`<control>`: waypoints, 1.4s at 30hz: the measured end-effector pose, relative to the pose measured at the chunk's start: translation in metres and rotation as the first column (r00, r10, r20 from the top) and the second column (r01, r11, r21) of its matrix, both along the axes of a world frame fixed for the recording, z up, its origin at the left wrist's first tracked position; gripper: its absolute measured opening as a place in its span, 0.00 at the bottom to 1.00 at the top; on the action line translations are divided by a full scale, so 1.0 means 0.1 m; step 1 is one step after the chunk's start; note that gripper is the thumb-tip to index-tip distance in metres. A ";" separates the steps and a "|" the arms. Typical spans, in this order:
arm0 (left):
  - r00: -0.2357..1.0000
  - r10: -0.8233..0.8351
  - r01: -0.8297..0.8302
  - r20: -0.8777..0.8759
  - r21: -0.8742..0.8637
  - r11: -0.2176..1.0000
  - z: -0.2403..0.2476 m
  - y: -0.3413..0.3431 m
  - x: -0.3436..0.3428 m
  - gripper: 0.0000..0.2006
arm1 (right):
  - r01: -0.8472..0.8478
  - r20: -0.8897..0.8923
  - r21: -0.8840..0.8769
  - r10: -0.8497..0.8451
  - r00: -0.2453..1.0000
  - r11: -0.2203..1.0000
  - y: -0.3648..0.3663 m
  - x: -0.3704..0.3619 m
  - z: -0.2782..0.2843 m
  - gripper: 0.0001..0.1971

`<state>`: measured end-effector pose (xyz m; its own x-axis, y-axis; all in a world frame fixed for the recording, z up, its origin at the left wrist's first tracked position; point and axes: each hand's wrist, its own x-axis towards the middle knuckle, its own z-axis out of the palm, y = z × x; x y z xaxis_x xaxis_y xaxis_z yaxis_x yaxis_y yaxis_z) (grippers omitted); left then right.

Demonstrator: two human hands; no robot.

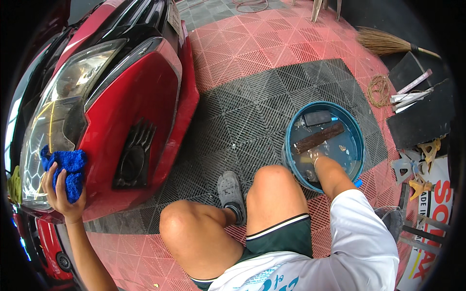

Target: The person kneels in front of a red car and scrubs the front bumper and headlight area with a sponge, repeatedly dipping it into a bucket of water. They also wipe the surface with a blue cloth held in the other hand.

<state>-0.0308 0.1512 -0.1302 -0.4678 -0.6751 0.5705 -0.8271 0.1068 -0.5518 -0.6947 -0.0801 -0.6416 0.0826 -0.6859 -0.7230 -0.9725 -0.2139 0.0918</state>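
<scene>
My left hand [64,196] is closed on a bunched blue microfibre cloth [72,169]. The cloth lies against the lower edge of a car's clear headlight [53,131], where it meets the red bumper [136,92]. On the other side, my right arm reaches into a blue bucket [290,128] of murky water. My right hand [318,162] is down in the water, its fingers mostly hidden, so what they hold does not show. Near it in the bucket are a dark brown block [319,137] and a black block [317,118]. Small pale bits float around them.
Red and black ribbed floor tiles [242,111] run under the car and bucket. My shoe [230,189] rests between car and bucket. To the right are a straw broom [383,41], a coil of cord [378,90], dark panels [420,116] and yellow-and-grey clamps [421,186].
</scene>
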 end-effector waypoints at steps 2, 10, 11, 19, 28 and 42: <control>1.000 0.000 0.000 0.012 0.004 1.000 0.00 0.01 0.01 0.27 | -0.001 0.005 0.001 0.001 1.000 1.000 0.00 -0.01 0.00 0.31; 1.000 -0.001 0.001 0.005 -0.009 1.000 -0.02 0.02 0.01 0.26 | 0.001 0.023 0.016 -0.001 1.000 1.000 0.00 0.00 -0.01 0.32; 1.000 -0.001 0.001 0.003 -0.012 1.000 -0.02 0.01 0.00 0.26 | 0.000 0.022 0.019 -0.001 1.000 1.000 -0.01 0.00 0.00 0.32; 1.000 0.021 -0.021 0.008 0.035 0.999 -0.01 0.04 0.01 0.25 | 0.015 0.187 0.053 -0.025 0.982 0.998 -0.06 0.05 0.44 0.33; 1.000 -0.005 0.005 -0.004 -0.003 1.000 -0.05 0.01 0.11 0.24 | 0.289 0.235 0.902 -0.926 0.294 0.321 -0.36 -0.08 1.74 0.31; 1.000 -0.001 0.002 0.031 -0.021 1.000 -0.04 0.03 0.27 0.22 | 0.377 0.414 0.831 -0.907 0.074 0.410 -0.22 -0.53 1.56 0.17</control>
<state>-0.0036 0.1542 -0.1345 -0.4865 -0.6622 0.5699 -0.8095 0.0964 -0.5791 -0.7481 -0.1024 -0.4857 0.4152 -0.4242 -0.8048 -0.2373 0.8035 -0.5460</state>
